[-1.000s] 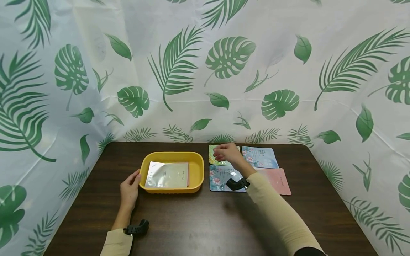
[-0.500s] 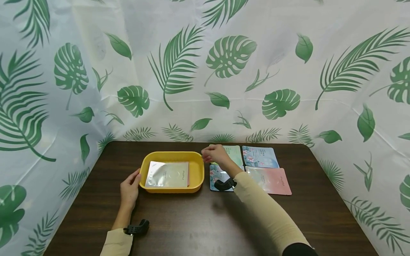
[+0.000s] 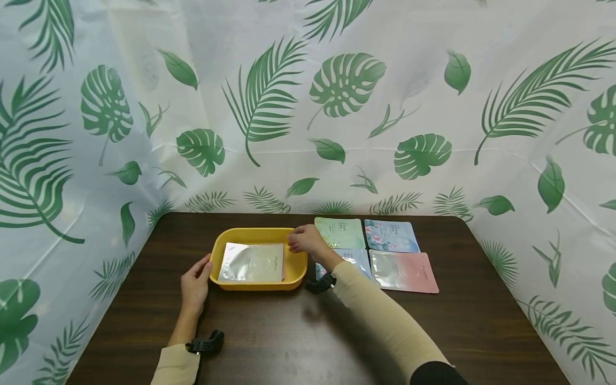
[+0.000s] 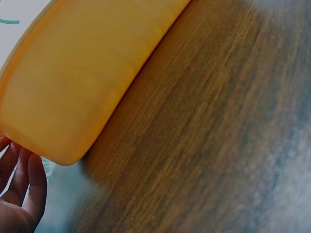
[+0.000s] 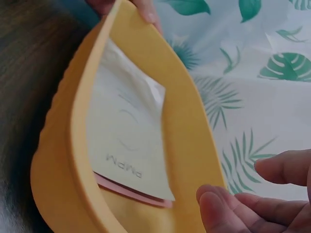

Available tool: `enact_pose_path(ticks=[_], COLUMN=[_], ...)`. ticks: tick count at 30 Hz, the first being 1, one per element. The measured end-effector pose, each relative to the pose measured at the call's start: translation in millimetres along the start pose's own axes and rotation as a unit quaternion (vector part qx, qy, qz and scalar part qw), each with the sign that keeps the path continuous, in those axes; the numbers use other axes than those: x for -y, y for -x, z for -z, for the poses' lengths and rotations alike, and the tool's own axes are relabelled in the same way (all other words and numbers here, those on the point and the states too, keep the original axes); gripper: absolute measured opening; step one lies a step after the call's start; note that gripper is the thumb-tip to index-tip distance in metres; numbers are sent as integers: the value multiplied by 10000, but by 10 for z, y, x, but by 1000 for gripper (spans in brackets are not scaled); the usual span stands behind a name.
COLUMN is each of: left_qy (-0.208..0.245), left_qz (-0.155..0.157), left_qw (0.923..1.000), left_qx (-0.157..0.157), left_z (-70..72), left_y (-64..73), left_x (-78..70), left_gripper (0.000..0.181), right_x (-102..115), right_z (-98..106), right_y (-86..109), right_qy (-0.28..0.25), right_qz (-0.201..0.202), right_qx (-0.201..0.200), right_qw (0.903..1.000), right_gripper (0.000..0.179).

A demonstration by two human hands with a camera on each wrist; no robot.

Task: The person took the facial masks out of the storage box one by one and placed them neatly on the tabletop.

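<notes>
My left hand [image 3: 194, 280] holds the left end of a yellow plastic tray [image 3: 257, 286], its fingertips at the rim; in the left wrist view the fingers [image 4: 36, 177] touch the tray's outer end. Inside the tray lies a pale, silvery flat sachet [image 3: 252, 263], like a face mask packet, with a pink edge [image 5: 131, 191] showing beneath it. Over the tray's right end hovers my right hand [image 3: 308, 243]. Its thumb and fingers are bent and apart in the right wrist view, with nothing between them.
Right of the tray lie several flat sachets in two rows: a green one [image 3: 343, 232], a light blue one [image 3: 392, 236], a floral blue one [image 3: 353, 259] partly behind the right wrist, and a pink one [image 3: 406, 271]. A leaf-print cloth [image 3: 356, 155] hangs behind the table [image 3: 289, 342].
My right hand has moved left from above the green sachet to the tray's right end, uncovering the green sachet. The left hand and the tray have stayed in place.
</notes>
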State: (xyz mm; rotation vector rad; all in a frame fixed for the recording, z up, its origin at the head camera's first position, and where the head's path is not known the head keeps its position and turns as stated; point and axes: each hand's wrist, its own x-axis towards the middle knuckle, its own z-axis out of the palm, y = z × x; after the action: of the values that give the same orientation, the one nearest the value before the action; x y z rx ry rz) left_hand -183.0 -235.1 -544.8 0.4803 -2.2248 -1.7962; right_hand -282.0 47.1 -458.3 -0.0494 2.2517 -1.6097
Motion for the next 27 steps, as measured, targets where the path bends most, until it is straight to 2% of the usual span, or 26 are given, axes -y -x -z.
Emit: enact_pose_path(ticks=[9,17,20,23,27], left_qy=[38,64,23,-1,-39], left_qz=[-54,-34,-13,3,74], left_qw=[10000,10000,10000,10000,9999], left_qx=[-27,-38,-22,39,130], left_z=[10,23,29,28,20], left_y=[3,2,-6,-10,-8], left_x=[0,-5,-4,-8,-16], left_gripper=[47,47,47,47,47], right_x=[-32,-70,-77,-86,-82], right_z=[-210,-345,-392,-435,-478], right_y=[-60,-83,-97,-113,-109], right_qy=[244,716,823,1188,1768], right_qz=[-282,-364,-380,-427,-516], right_qx=[74,58,187,224,216], right_qw=[9993,9968,9957,9917,9827], right_gripper=[29,18,33,49,50])
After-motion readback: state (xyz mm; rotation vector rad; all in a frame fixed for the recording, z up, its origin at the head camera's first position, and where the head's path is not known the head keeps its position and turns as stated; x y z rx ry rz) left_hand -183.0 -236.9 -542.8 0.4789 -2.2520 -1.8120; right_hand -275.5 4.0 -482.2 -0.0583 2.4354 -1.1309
